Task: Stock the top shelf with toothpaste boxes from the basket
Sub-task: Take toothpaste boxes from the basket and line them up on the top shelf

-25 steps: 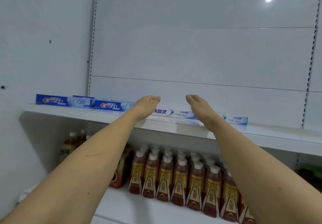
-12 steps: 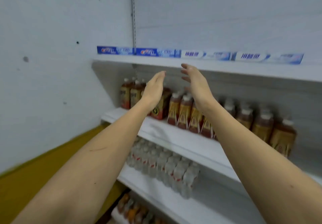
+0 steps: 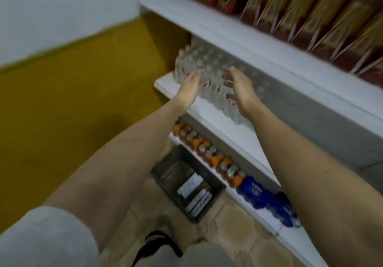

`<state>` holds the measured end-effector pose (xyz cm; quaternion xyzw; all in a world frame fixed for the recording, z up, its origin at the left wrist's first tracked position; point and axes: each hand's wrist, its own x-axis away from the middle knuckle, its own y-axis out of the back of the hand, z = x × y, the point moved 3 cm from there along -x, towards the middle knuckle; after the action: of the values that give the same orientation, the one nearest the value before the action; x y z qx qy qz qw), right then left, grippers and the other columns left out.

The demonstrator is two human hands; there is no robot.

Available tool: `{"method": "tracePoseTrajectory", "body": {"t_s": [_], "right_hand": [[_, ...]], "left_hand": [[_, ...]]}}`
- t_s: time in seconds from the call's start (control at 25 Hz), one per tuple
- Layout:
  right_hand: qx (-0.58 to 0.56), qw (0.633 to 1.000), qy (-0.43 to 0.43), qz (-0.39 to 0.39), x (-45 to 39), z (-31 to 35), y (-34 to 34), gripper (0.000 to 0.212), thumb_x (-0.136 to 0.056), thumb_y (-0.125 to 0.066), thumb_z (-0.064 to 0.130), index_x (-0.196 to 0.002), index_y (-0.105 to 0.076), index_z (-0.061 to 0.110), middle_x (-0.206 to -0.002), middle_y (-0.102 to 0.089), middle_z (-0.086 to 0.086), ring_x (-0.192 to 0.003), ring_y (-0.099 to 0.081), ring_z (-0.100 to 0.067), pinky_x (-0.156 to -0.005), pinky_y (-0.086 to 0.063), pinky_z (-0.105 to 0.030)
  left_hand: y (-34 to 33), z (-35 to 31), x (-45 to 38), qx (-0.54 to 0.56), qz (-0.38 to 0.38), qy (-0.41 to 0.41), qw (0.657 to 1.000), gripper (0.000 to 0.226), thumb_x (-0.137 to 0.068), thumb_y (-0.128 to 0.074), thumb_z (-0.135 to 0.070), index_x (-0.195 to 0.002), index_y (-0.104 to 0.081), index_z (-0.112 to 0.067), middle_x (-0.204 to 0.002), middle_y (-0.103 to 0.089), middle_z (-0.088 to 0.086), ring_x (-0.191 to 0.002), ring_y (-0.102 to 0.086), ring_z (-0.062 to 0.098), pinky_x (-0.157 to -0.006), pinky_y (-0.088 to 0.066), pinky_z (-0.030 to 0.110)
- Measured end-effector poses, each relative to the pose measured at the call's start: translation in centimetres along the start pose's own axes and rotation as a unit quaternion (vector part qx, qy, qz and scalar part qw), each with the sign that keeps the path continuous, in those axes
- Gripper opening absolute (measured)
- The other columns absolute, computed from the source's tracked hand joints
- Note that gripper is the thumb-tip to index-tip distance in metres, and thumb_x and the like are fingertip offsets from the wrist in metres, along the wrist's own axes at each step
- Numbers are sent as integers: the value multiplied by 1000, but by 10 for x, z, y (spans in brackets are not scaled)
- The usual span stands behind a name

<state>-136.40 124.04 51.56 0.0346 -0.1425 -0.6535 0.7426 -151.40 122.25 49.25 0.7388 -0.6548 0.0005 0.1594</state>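
A dark wire basket (image 3: 165, 171) stands on the tiled floor against the shelving, low in the view. A few white and blue toothpaste boxes (image 3: 191, 184) lie inside it. My left hand (image 3: 189, 89) and my right hand (image 3: 238, 87) hang in the air well above the basket, in front of the clear-bottle shelf. Both hands have straight, relaxed fingers, palms facing each other, and hold nothing. The top shelf is out of view. The picture is blurred by motion.
White shelves (image 3: 219, 119) run along the right: brown-labelled bottles (image 3: 290, 11) at the top, clear bottles (image 3: 199, 69) below, orange-capped bottles (image 3: 209, 154) and blue bottles (image 3: 259, 192) lowest. A yellow floor (image 3: 72, 100) lies left. A black shoe (image 3: 155, 246) shows at the bottom.
My view has swung down from the top shelf to the floor and basket. Both hands left the toothpaste boxes on the shelf and dropped, empty, to the clear-bottle shelf level.
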Motion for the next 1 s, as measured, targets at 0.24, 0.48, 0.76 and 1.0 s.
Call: {"method": "tracePoseTrajectory", "body": {"t_s": [0.24,0.48,0.76,1.0], "right_hand": [[65,987,-131,58,11,-139,-65,25,-100,-43,38,-103,-64,23,-99,-64,3,-92,-60,-14,-87,-47,-31],[133,955,-245,96,15,-276,-70,17,-100,-49,21,-113,-57,14,-89,-53,7,-74,-48,-7,-71,-37,-31],[181,891,-384,160,-18,-488,-76,24,-95,-51,4,-75,-53,17,-76,-55,-2,-70,-54,-15,-69,-47,-26],[197,855,-426,218,-61,-732,-114,27,-97,-49,7,-124,-54,4,-118,-60,-18,-107,-60,-33,-97,-50,-47]], "left_hand": [[-15,170,-9,15,46,174,984,63,-91,-34,-59,-136,-51,-18,-135,-56,6,-122,-52,23,-109,-36,41],[-37,303,-17,-20,78,303,950,43,-104,-36,-36,-137,-48,-11,-132,-54,9,-118,-51,22,-100,-39,33],[-119,491,-32,-32,51,410,910,29,-94,-55,-13,-122,-61,-6,-117,-62,12,-99,-60,26,-82,-44,30],[-218,708,-72,-175,105,396,895,36,-92,-58,-14,-126,-55,-5,-120,-64,15,-110,-60,32,-90,-47,37]]}}
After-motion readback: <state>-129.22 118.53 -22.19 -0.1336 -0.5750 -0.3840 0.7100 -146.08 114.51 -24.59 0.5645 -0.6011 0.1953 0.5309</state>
